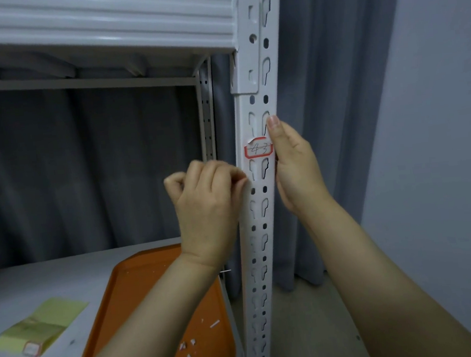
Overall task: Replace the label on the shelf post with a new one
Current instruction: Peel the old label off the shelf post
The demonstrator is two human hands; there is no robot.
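1. Grey curtains hang behind a shelf post.
2. Its red-bordered label, marked 43, sits on the post's front, 1 corner lifted.
3. Beside the label, the right hand wraps the post, thumb up.
4. Below the label, the left hand curls against the post's left edge; whether it pinches anything is unclear.

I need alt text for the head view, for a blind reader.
The right hand grips a white shelf post beside a red-bordered label with one corner peeled; the curled left hand is at the post's left edge.
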